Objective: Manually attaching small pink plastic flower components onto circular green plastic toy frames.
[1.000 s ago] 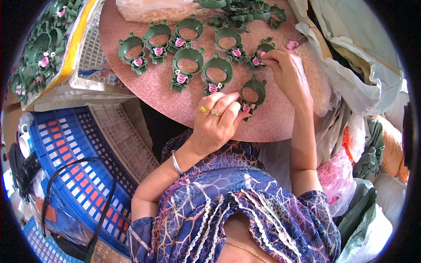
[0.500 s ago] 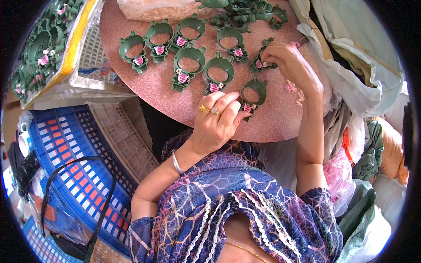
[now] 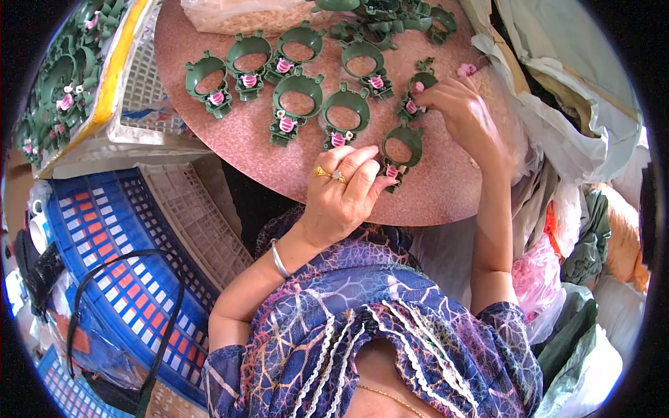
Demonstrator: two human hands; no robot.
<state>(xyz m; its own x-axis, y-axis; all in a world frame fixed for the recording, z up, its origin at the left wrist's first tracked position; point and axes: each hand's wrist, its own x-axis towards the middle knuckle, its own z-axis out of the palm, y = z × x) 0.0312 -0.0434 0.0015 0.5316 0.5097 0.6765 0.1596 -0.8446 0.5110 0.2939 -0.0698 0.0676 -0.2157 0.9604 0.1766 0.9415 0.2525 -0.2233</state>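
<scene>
Green plastic animal-shaped ring pieces (image 3: 298, 99), each with a round opening and a small pink striped figure, lie on the pinkish round table. My left hand (image 3: 346, 187) is closed at the near edge, its thumb against the lower end of one green ring piece (image 3: 411, 139). My right hand (image 3: 460, 108) is pinched over another green piece (image 3: 424, 72) just beyond it, fingertips beside its pink striped part. What sits between those fingertips is hidden. Small pink parts (image 3: 467, 70) lie past the right knuckles.
More green pieces are heaped at the table's far side (image 3: 390, 21), beside a clear bag of pale bits (image 3: 251, 15). A crate (image 3: 164, 97) with green pieces stands left, above a blue basket (image 3: 118, 265). Cloth and plastic bags (image 3: 571, 90) crowd the right.
My right hand has shifted slightly nearer, uncovering more of the green piece and the pink parts beyond. The small parts by its wrist are now mostly covered. The left hand stays in place.
</scene>
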